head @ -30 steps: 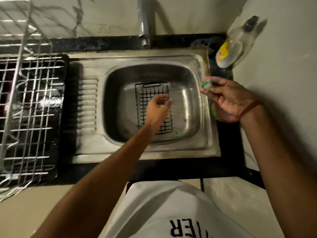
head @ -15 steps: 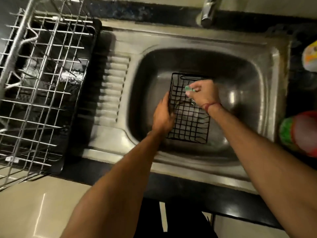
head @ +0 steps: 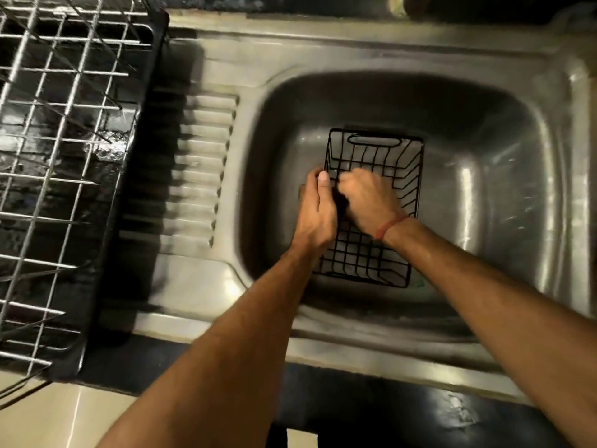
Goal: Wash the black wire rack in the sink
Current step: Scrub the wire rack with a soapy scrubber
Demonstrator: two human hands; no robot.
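I'm scrubbing the black wire rack (head: pixel 378 215), sitting mid-frame in the sink (head: pixel 504 202). Left hand (head: pixel 318 211) gripping its left rim; right hand (head: pixel 368 198) curled inside, grip contents hidden. Next, I reckon: work along remaining wires, then rinse.

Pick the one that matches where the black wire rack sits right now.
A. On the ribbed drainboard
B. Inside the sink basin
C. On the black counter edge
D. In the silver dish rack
B: the black wire rack lies on the floor of the sink basin, with the left hand gripping its left rim and the right hand inside it.
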